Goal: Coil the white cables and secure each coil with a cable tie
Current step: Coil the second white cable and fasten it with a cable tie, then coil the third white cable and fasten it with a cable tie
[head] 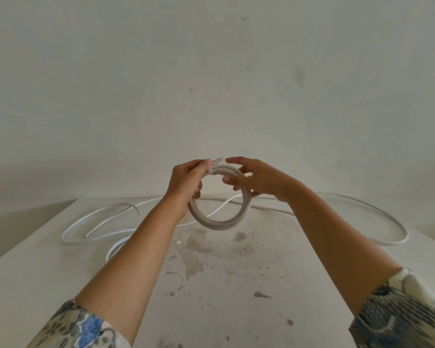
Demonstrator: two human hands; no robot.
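My left hand [186,182] grips the coiled white cable [220,222] above the counter [236,285]; my right hand [256,179], fingers loosely spread, touches its far side.

Coil above the table, cables behind.
I see the coil [220,197] between my left hand [186,182] and right hand [256,178], over the table [236,285]; loose cables [362,209] lie behind, reaching left and right.

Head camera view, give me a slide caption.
Left hand grips a coiled white cable above the table; right hand steadies it, loose cables behind.
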